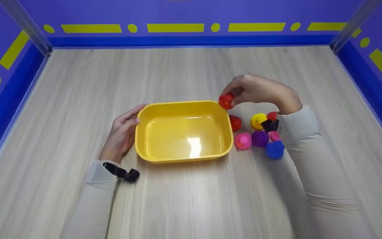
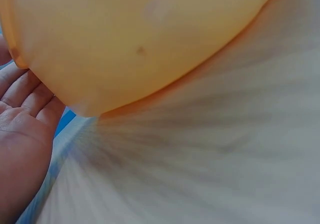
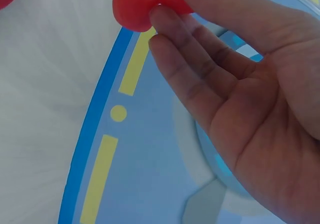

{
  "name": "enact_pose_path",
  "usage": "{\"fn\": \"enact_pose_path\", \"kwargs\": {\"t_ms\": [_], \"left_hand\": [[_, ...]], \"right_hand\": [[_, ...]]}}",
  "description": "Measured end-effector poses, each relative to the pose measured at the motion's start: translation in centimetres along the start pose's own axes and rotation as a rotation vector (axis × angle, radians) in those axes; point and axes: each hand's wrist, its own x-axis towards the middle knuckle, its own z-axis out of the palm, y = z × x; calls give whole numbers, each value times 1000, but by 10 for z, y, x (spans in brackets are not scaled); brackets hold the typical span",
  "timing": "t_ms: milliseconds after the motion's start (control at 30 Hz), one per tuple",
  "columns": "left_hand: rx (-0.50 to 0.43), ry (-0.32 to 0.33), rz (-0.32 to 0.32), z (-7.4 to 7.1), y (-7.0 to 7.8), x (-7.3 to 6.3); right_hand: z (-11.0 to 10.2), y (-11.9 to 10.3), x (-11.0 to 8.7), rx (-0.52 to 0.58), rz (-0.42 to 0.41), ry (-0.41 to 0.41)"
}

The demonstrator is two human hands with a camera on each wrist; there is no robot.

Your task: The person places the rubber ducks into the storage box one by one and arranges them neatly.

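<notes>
A yellow plastic tub [image 1: 182,161] stands in the middle of the table, its inside bare. My left hand [image 1: 120,132] grips its left end, thumb at the rim and fingers along the outer wall; the left wrist view shows the tub's side [image 2: 140,49] close up. My right hand [image 1: 255,89] pinches a red rubber duck [image 1: 225,101] at the tub's far right corner. In the right wrist view, thumb and fingertips hold this smooth red duck [image 3: 142,7], partly cut off by the frame.
Right of the tub lie more small rubber ducks: a red one [image 1: 235,123] by its wall, a yellow one [image 1: 258,120], a pink one [image 1: 243,141], a purple one [image 1: 260,138] and a blue one [image 1: 275,149]. My right sleeve [image 1: 300,124] partly covers others. Purple panels [image 1: 191,13] enclose the table.
</notes>
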Motion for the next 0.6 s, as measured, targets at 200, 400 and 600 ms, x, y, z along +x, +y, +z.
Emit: {"fn": "enact_pose_path", "kwargs": {"t_ms": [200,400,600], "left_hand": [[-2,10,5,-1,-2,1],[1,21,17,0,-3,1],[15,28,13,1,-2,2]], "right_hand": [[1,-15,12,-7,-33,-12],[4,-29,27,5,-64,-43],[11,-42,40,-5,-86,-59]]}}
